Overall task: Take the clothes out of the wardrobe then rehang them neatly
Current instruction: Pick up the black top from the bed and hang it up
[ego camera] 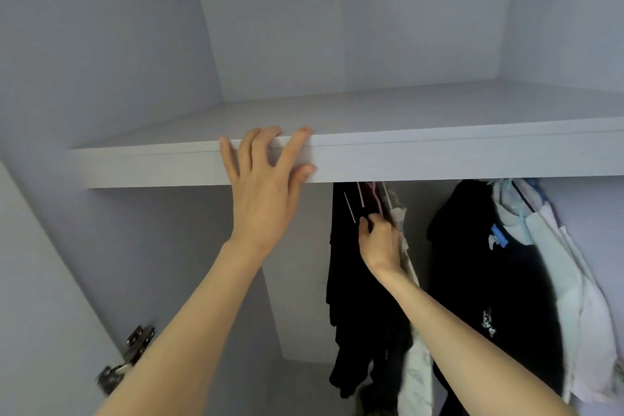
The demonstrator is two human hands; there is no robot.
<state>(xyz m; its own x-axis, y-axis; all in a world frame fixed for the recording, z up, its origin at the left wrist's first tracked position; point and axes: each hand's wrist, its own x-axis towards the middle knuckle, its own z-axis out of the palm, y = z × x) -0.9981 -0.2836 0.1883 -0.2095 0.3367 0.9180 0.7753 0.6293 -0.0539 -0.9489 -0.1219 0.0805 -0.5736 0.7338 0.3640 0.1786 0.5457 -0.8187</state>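
Inside the pale grey wardrobe, clothes hang below a shelf (pixel 439 159). My left hand (pixel 266 179) rests on the shelf's front edge, fingers spread over the top, thumb on the face. My right hand (pixel 380 243) reaches up among a black garment (pixel 351 297) and a light patterned garment (pixel 417 365), its fingers curled round the lower part of a pink hanger (pixel 373 201). Further right hang another black garment (pixel 489 280) with a blue tag and white garments (pixel 580 314). The rail is hidden behind the shelf.
The wardrobe's left wall and an open door with a metal hinge (pixel 130 355) stand at the lower left. The space under the shelf left of the hanging clothes holds only the back panel (pixel 304 280).
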